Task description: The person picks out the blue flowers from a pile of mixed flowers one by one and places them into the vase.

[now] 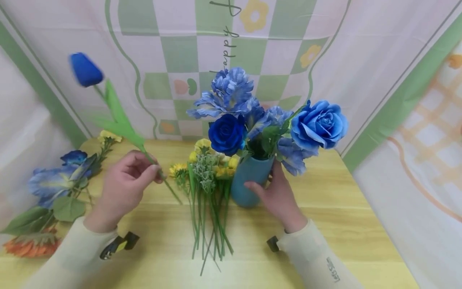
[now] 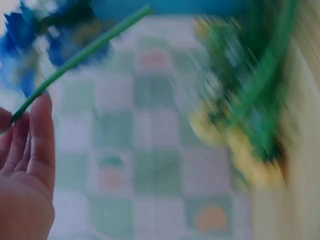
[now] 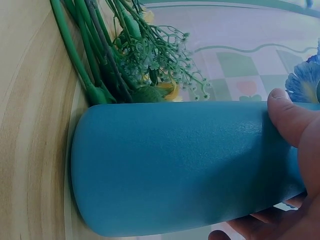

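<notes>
A blue tulip (image 1: 86, 70) with green leaves is held up at the left, its stem pinched between thumb and fingers of my left hand (image 1: 124, 182). In the left wrist view the stem (image 2: 82, 56) slants up past the fingertips. My right hand (image 1: 276, 194) grips a blue vase (image 1: 247, 180) from its right side, thumb across the front. The right wrist view shows the vase (image 3: 175, 165) standing on the wooden table. In its mouth are a dark blue rose (image 1: 226, 133), a lighter blue rose (image 1: 319, 124) and several ruffled blue flowers (image 1: 231, 90).
Left of the vase lies a bunch of yellow flowers (image 1: 223, 172) and pale sprigs, stems toward me. Along the table's left side lie blue flowers (image 1: 52, 184) and an orange flower (image 1: 32, 244). A checked cloth (image 1: 213, 52) hangs behind the table (image 1: 325, 224).
</notes>
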Demonstrator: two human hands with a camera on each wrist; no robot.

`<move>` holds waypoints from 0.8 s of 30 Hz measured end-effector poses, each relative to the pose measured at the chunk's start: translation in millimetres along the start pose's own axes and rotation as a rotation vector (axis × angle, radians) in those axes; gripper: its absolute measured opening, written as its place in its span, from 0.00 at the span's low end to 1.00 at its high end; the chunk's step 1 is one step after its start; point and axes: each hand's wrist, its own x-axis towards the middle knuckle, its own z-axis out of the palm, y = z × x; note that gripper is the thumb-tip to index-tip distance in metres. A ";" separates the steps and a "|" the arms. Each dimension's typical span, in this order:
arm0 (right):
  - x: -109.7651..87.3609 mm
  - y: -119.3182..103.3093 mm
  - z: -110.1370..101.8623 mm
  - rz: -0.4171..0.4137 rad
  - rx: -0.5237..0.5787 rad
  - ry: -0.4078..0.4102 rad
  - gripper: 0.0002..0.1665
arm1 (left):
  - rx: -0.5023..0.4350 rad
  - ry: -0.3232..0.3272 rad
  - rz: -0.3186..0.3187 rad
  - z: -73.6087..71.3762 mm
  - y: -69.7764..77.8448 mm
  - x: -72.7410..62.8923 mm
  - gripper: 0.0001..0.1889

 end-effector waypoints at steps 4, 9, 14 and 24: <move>0.2 -0.4 0.7 -0.002 -0.003 -0.001 0.57 | -0.057 0.008 0.180 29.5 25.5 -6.0 0.05; -0.3 0.8 0.8 -0.005 -0.008 0.010 0.56 | -0.156 -0.002 0.494 68.8 45.9 4.5 0.05; 0.2 1.4 0.5 -0.011 -0.012 0.026 0.56 | -0.198 -0.008 0.555 102.4 53.1 14.7 0.07; 1.0 -1.7 1.3 0.022 -0.012 0.011 0.57 | 0.195 0.151 0.596 134.8 41.7 36.9 0.06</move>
